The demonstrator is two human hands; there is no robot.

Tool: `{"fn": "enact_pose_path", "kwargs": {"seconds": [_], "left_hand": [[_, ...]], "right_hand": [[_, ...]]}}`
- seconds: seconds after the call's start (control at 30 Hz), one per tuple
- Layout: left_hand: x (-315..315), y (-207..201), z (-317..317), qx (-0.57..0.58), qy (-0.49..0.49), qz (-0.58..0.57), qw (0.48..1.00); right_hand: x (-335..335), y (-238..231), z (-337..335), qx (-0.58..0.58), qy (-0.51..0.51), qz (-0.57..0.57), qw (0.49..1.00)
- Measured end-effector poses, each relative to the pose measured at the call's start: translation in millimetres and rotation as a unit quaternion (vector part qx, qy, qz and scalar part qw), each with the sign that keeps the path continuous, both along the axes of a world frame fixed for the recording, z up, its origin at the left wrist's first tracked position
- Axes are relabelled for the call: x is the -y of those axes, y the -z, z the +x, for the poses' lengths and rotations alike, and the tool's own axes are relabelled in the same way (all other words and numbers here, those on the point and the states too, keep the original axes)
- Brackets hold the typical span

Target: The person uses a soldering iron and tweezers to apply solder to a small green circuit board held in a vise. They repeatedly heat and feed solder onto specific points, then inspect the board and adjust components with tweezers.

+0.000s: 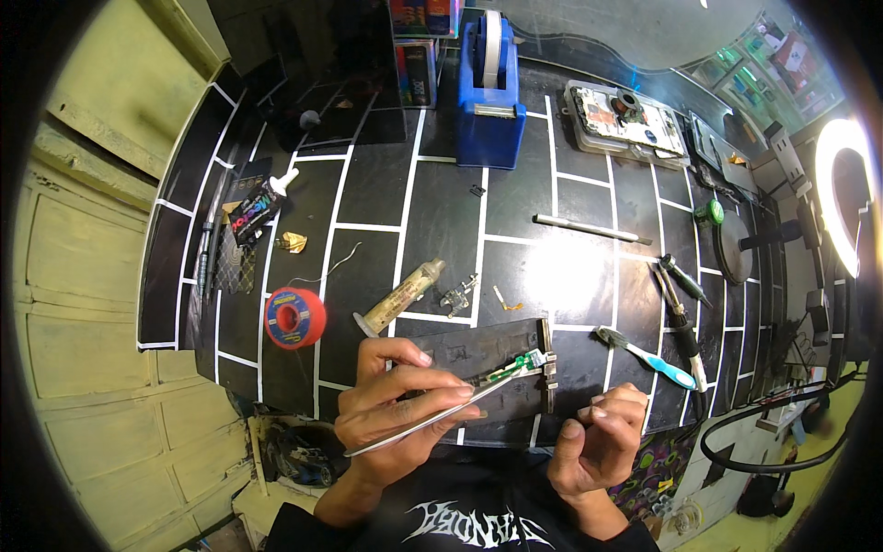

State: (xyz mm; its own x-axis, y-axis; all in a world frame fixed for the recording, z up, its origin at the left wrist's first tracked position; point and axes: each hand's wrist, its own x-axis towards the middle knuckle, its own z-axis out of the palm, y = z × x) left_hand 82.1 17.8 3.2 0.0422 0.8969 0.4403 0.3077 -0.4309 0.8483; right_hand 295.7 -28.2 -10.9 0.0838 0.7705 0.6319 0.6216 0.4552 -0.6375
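Note:
My left hand (400, 400) is closed around slim silver tweezers (418, 430), held at a slant with the tip toward the upper right. That tip is by a small green circuit board (511, 369), which lies at a dark board holder (497, 339) with a metal clamp (549, 366) at its right end. Whether the tip touches the board I cannot tell. My right hand (602, 446) is to the right, near the table's front edge. Its fingers are curled in toward the thumb, and no object shows between them.
Beyond my hands lie a syringe tube (401, 296), a red solder spool (294, 318) and small parts (458, 295). To the right are a toothbrush (646, 358), a soldering iron (684, 336) and a pen-like tool (591, 228). A blue tape dispenser (489, 124) stands farther back.

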Motion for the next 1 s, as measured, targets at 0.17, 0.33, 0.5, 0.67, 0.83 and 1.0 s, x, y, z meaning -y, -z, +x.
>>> {"fn": "enact_pose_path", "kwargs": {"seconds": [0.17, 0.33, 0.5, 0.67, 0.83, 1.0], "left_hand": [[2, -2, 0, -0.005, 0.001, 0.006, 1.0], [-3, 1, -4, -0.02, 0.02, 0.029, 0.999], [-9, 5, -3, -0.014, 0.026, 0.022, 0.999], [-15, 11, -1, -0.004, 0.027, 0.013, 1.0], [-22, 16, 1, -0.004, 0.034, 0.007, 0.999], [-24, 20, 3, 0.003, 0.031, 0.003, 1.0]], "right_hand": [[3, -3, -1, 0.015, 0.006, -0.005, 1.0], [4, 2, 3, 0.003, 0.019, 0.0, 1.0], [1, 4, 6, 0.009, 0.032, 0.008, 0.999], [-5, 13, 9, 0.008, 0.032, 0.013, 0.999], [-10, 17, 13, 0.021, 0.023, 0.006, 0.999], [-12, 20, 16, 0.026, 0.017, -0.005, 1.0]]}}
